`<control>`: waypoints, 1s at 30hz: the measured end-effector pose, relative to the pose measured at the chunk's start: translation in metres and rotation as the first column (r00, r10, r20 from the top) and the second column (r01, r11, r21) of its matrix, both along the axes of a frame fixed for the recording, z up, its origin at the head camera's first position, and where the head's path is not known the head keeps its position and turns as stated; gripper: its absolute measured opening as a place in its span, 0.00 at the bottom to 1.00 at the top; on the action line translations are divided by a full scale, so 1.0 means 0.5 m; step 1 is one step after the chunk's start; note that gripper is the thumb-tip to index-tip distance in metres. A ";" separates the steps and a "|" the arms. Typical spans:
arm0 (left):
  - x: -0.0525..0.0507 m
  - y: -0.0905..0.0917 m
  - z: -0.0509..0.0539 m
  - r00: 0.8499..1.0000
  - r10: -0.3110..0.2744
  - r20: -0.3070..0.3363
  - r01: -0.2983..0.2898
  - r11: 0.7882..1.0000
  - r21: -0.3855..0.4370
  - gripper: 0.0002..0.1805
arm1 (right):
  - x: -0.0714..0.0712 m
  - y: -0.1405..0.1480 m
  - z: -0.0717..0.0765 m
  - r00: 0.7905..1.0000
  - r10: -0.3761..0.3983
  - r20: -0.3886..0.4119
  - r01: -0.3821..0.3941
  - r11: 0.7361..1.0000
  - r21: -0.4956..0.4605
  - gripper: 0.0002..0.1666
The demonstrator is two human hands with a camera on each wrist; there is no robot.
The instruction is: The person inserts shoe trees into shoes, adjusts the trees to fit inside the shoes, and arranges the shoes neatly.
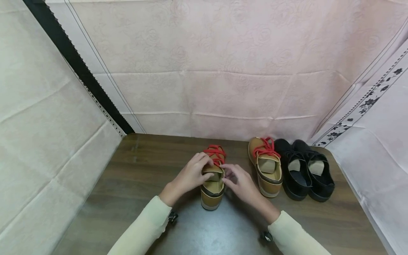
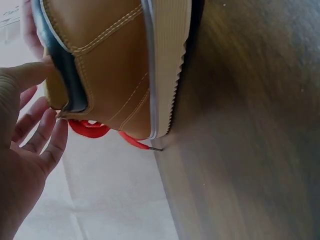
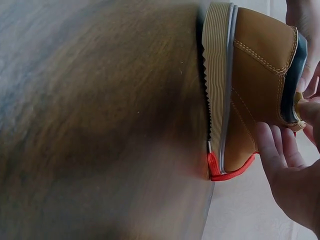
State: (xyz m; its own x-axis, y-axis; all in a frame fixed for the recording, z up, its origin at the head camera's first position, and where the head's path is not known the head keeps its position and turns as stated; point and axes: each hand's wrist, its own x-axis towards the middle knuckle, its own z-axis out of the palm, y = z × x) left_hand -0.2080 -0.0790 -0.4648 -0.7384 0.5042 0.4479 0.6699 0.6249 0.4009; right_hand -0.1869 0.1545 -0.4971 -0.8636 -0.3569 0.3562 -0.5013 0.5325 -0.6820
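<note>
A tan lace-up shoe [image 1: 213,201] with red laces [image 1: 215,153] stands on the wooden surface, heel toward me. My left hand [image 1: 192,171] is at the left side of its opening, fingers and thumb curled about the collar's front edge. From the right, my right hand [image 1: 240,180] pinches the opposite edge, and the right wrist view shows its fingers [image 3: 286,145] along the shoe's outer side. In the left wrist view the tan side [image 2: 112,65] and dark padded collar [image 2: 70,75] show. Part of the tongue is hidden behind the fingers.
The matching tan shoe [image 1: 270,177], also red-laced, stands to the right. Beside it is a pair of black shoes [image 1: 296,193]. A pale patterned cloth [image 1: 223,92] hangs behind the wooden tabletop [image 1: 153,170], with more pale cloth at both sides.
</note>
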 end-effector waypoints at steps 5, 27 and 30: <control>0.006 -0.011 0.007 1.000 -0.006 -0.010 0.007 0.999 0.037 0.19 | 0.010 0.000 0.004 0.999 0.001 -0.032 -0.001 1.000 0.024 0.29; 0.037 -0.061 0.003 0.996 0.076 -0.039 -0.076 0.997 0.003 0.22 | 0.043 -0.005 0.016 0.921 0.160 -0.356 -0.114 0.983 0.147 0.23; 0.041 -0.067 -0.002 0.995 0.091 -0.031 -0.092 0.996 -0.022 0.25 | 0.047 -0.010 0.020 0.902 0.185 -0.390 -0.129 0.978 0.166 0.23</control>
